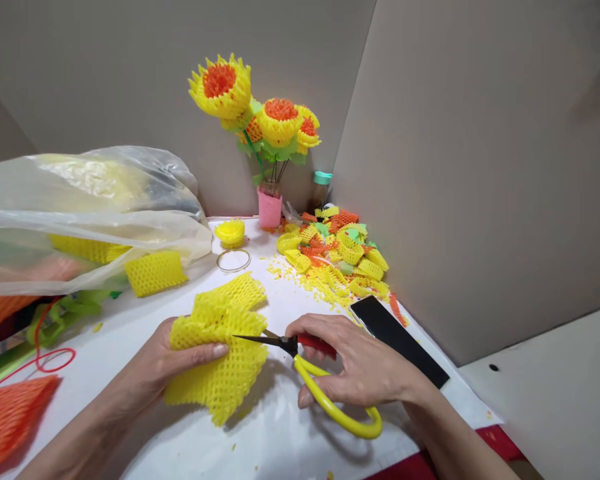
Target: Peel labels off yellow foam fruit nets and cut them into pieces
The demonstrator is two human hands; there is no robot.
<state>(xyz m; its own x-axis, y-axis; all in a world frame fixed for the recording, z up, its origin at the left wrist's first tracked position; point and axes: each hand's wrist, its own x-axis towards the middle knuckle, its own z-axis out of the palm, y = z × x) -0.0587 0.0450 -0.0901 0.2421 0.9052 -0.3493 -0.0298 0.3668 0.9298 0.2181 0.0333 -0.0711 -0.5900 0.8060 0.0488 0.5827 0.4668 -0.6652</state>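
My left hand [173,363] grips a folded piece of yellow foam net [220,333], thumb pressed on top of it, just above the white table [260,440]. My right hand [360,367] holds scissors [310,373] with yellow loop handles and dark blades. The blades point left and their tips touch the net's right edge beside my thumb.
A black phone [400,337] lies right of my right hand. Behind it sits a heap of yellow and orange net scraps [337,257]. A pink pot of foam flowers [270,207] stands at the back. A plastic bag [80,213] of netting fills the left; orange net [10,413] lies lower left.
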